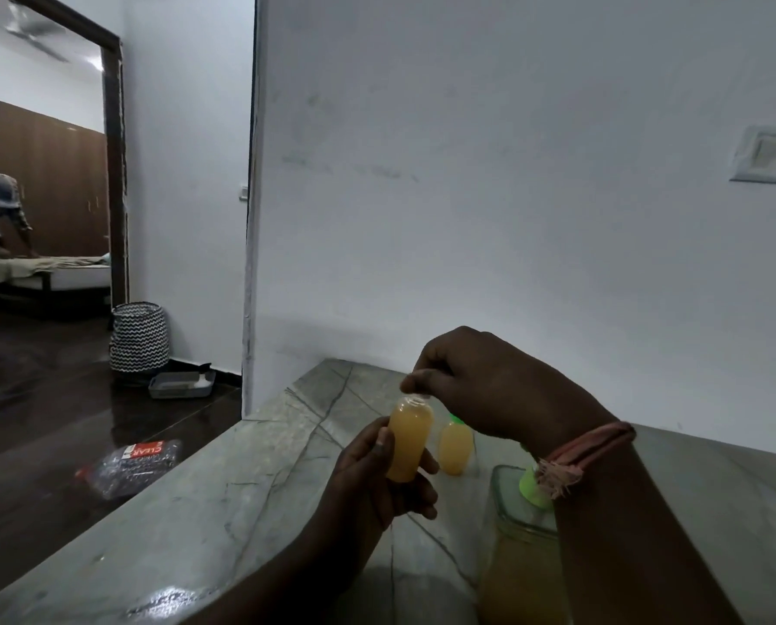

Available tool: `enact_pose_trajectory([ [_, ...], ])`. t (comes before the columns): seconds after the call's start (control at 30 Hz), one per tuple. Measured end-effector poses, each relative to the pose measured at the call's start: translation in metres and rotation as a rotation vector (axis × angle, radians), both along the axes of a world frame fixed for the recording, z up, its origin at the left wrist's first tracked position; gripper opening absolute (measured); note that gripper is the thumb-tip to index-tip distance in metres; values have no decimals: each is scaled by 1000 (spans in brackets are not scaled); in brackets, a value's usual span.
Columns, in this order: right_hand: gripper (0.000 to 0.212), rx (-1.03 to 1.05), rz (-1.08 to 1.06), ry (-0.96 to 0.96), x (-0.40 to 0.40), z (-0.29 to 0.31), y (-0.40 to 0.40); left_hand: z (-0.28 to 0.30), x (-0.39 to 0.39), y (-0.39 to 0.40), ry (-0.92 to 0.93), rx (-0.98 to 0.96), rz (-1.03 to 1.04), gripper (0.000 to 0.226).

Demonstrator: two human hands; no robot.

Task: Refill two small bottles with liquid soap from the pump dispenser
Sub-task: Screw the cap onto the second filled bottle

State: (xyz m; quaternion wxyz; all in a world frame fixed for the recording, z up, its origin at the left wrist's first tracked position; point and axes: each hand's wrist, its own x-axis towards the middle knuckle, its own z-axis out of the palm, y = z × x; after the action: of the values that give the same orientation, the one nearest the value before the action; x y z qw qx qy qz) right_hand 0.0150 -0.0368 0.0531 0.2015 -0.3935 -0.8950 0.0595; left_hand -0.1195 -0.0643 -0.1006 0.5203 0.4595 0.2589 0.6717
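Note:
My left hand point(368, 480) grips a small clear bottle point(407, 439) upright above the counter. It is filled nearly to the neck with orange-yellow soap and its mouth is uncapped. My right hand point(480, 381) hovers just over that mouth, fingers curled and thumb against fingertip; nothing shows between them. A second small bottle point(455, 448), also full and wearing a green cap, stands on the stone counter point(223, 502) behind the first. The pump dispenser point(523, 566) with its green pump head point(530, 487) stands at the lower right, partly hidden by my right wrist.
The counter's left edge drops to a dark floor where a crushed plastic water bottle point(133, 462) lies. A patterned basket point(139, 338) and grey tray point(181, 384) sit by the wall. A person bends over a bed point(43, 272) in the far room.

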Motion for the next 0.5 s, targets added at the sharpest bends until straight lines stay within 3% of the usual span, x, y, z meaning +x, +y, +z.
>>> enact_pose_trajectory([
  [0.1, 80, 105, -131, -17, -3, -2, 1, 0, 0, 0, 5, 3, 15, 84],
  [0.17, 93, 97, -152, -5, 0, -1, 0, -1, 0, 0, -14, 3, 27, 66],
  [0.23, 83, 29, -144, 17, 2, 2, -1, 0, -2, 1, -30, -7, 33, 59],
  [0.33, 19, -8, -21, 35, 3, 1, 0, 1, -4, 4, -33, -11, 35, 59],
  [0.4, 39, -56, 66, 58, 1, -2, 5, 1, -3, 5, -27, -14, 32, 59],
  [0.5, 20, -28, 39, 93, -2, -6, 8, 0, -2, 6, -7, -14, 28, 60],
])
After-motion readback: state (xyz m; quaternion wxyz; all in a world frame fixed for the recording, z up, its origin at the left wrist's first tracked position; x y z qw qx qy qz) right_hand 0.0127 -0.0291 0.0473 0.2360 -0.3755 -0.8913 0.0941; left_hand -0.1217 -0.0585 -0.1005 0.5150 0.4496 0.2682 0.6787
